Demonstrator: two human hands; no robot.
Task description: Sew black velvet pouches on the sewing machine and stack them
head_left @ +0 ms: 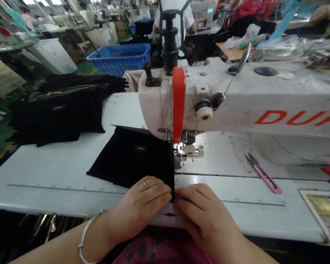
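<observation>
A black fabric piece (126, 157) with a small dark label (140, 149) lies flat on the white table, its right edge running under the presser foot (189, 149) of the sewing machine (236, 99). My left hand (145, 200) presses on its near right corner, fingers bent and closed on the cloth. My right hand (203, 209) is just beside that corner, thumb and fingers pinched together on the fabric's edge, the tips touching it. The needle area is partly hidden behind the red guard (178, 104).
Pink thread snips (264, 174) lie on the machine bed at the right. A stack of black fabric pieces (57, 113) rests at the table's left end. Beyond it stands a blue plastic basket (121, 57). A person in a white shirt (191, 18) works behind the machine.
</observation>
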